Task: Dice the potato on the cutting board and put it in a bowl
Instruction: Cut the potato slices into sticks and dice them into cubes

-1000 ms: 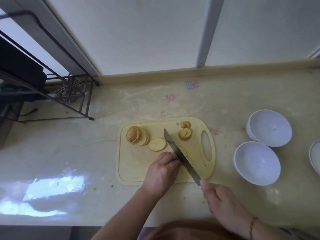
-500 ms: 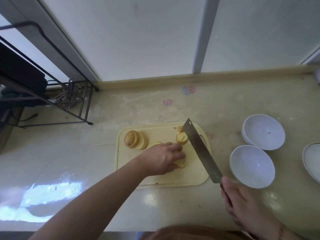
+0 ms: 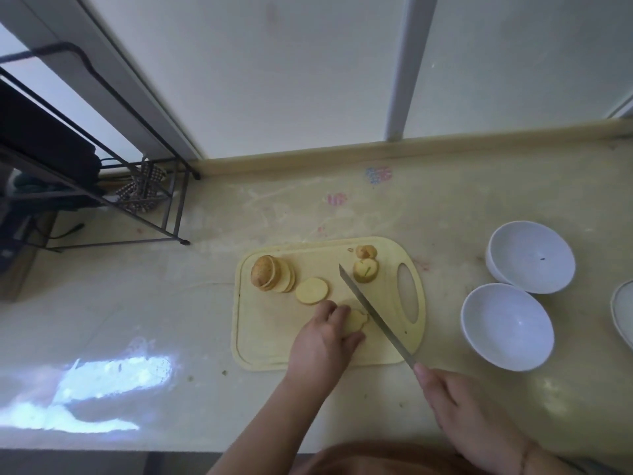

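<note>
A yellow cutting board [image 3: 260,351] lies on the counter. At its far left leans a stack of potato slices [image 3: 272,277], with one loose round slice [image 3: 311,291] beside it. Two small potato end pieces [image 3: 365,269] sit near the board's handle hole. My left hand [image 3: 322,347] presses a stack of potato slices [image 3: 355,323] flat on the board. My right hand [image 3: 459,406] grips a cleaver [image 3: 373,317] whose blade rests edge-down just right of that held stack. Two white bowls [image 3: 507,327] stand to the right of the board.
A second white bowl [image 3: 531,257] sits behind the near one, and a third dish [image 3: 621,315] is cut off at the right edge. A black wire rack [image 3: 113,186] stands at the far left. A window wall runs behind the counter.
The cleaver was lifted and swung right half a second ago; now it is back down beside the held slices. My left hand pulled the slices toward me and holds them flat.
</note>
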`<state>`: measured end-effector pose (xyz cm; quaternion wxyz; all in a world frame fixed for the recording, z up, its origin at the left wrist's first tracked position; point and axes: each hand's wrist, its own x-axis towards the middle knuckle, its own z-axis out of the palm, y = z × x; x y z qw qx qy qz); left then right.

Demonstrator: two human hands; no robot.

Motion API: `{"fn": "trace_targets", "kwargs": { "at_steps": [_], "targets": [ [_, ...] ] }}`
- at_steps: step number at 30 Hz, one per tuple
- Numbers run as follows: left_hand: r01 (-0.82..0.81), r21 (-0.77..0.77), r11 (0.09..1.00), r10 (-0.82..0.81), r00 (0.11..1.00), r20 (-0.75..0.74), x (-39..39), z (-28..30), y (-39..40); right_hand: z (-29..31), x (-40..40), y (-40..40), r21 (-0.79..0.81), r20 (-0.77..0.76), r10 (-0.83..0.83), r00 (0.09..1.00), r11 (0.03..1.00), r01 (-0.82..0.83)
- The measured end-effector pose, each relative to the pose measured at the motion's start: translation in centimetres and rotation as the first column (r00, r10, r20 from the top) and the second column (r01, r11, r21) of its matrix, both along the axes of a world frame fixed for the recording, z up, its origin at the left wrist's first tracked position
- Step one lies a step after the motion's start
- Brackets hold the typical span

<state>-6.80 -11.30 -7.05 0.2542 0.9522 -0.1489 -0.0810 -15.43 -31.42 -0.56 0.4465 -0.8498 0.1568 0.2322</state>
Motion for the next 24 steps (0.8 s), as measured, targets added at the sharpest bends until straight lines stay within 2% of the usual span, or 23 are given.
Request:
{"fn": "trace_targets", "kwargs": {
  "at_steps": [6,10,13,17,19,24],
  "targets": [
    [-0.093,-0.029,0.995,0.093,0.996,-0.004,-0.1,0.2,-1.3,-0.6,0.1,1.6,-0.009,0.0,0.027,1.0,1.0,-0.027],
    [-0.092,-0.037,0.995,0.092,0.996,-0.001,0.1,0.3,-1.0,0.3,0.7,0.6,0.013,-0.015,0.011,1.0,1.0,-0.011],
    [-0.016,0.008,1.0,0.016,0.995,0.103,0.0,0.5,-0.4,1.0,0.6,0.4,0.031,-0.029,0.005,1.0,1.0,-0.004],
    [0.237,-0.016,0.971,-0.22,0.923,0.314,0.0,-0.2,0.7,1.4,0.2,0.4,0.035,-0.042,0.002,0.999,0.999,-0.001],
    [0.309,-0.032,0.95,-0.282,0.9,0.334,0.2,-0.6,0.7,1.3,-0.1,0.4,-0.002,-0.049,0.004,0.999,1.0,-0.004],
    [0.309,-0.053,0.95,-0.278,0.908,0.312,0.4,-0.8,0.4,1.1,-0.9,0.7,-0.076,-0.056,-0.028,0.998,0.997,0.024]
  ]
}}
